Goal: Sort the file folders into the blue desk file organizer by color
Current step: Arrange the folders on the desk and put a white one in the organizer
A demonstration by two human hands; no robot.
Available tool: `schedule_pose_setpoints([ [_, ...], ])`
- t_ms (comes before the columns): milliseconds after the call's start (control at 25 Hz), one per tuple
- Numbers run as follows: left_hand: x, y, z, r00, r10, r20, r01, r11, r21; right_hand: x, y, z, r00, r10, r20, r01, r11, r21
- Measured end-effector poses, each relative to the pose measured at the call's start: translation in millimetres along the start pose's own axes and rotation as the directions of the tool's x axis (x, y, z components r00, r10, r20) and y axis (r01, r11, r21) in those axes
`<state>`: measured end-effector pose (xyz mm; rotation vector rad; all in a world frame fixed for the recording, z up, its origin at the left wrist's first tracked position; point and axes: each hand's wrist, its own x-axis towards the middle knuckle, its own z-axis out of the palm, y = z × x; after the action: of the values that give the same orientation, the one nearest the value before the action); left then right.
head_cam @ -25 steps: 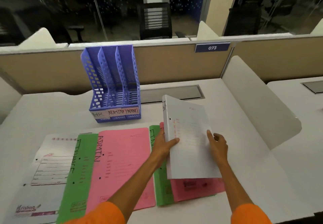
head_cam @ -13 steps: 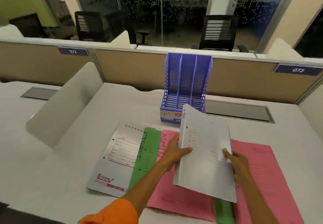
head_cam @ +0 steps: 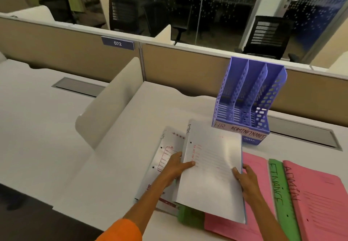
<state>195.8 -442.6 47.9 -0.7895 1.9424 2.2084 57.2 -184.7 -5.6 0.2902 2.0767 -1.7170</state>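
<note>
I hold a white folder (head_cam: 212, 171) tilted above the desk, my left hand (head_cam: 176, 166) gripping its left edge and my right hand (head_cam: 243, 178) its right edge. The blue desk file organizer (head_cam: 248, 101) stands behind it at the back, its three slots empty and labelled HR, ADMIN and FINANCE. Under the held folder lie another white folder (head_cam: 165, 154), a green folder (head_cam: 190, 217) and a pink folder (head_cam: 254, 167). Further right lie a green folder marked FINANCE (head_cam: 278, 193) and a pink folder marked ADMIN (head_cam: 320, 203).
A white curved divider panel (head_cam: 111, 105) stands on the desk to the left. A tan partition wall (head_cam: 178, 71) runs behind the organizer, with grey cable trays (head_cam: 79, 87) set in the desk. Office chairs sit beyond the glass.
The view has swung left, so the organizer and folders now sit further right. The white folder stays in both hands and has shifted left, over the other white folder.
</note>
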Motion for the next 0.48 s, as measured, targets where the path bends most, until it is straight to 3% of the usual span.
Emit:
schedule_pose_setpoints([
  [120, -2, 4, -26, 0.998, 0.001, -0.056, -0.001, 1.000, -0.001, -9, 2, 18, 0.998, 0.044, -0.040, -0.044, 0.999, 0.021],
  [200, -1, -3, -42, 0.971, 0.035, -0.235, -0.020, 0.998, 0.065, -16, 5, 20, 0.996, 0.063, -0.067, -0.060, 0.997, 0.051],
  [280, 3, -13, -62, 0.864, 0.151, -0.480, 0.028, 0.938, 0.345, -24, 7, 17, 0.994, 0.070, -0.087, -0.062, 0.994, 0.085],
  [360, 5, -27, -80, 0.793, 0.219, -0.569, 0.186, 0.802, 0.568, -32, 8, 12, 0.993, 0.075, -0.086, -0.065, 0.992, 0.111],
  [480, 8, -37, -96, 0.837, -0.008, -0.547, 0.360, 0.761, 0.540, -39, 7, 5, 0.994, 0.081, -0.075, -0.070, 0.988, 0.139],
])
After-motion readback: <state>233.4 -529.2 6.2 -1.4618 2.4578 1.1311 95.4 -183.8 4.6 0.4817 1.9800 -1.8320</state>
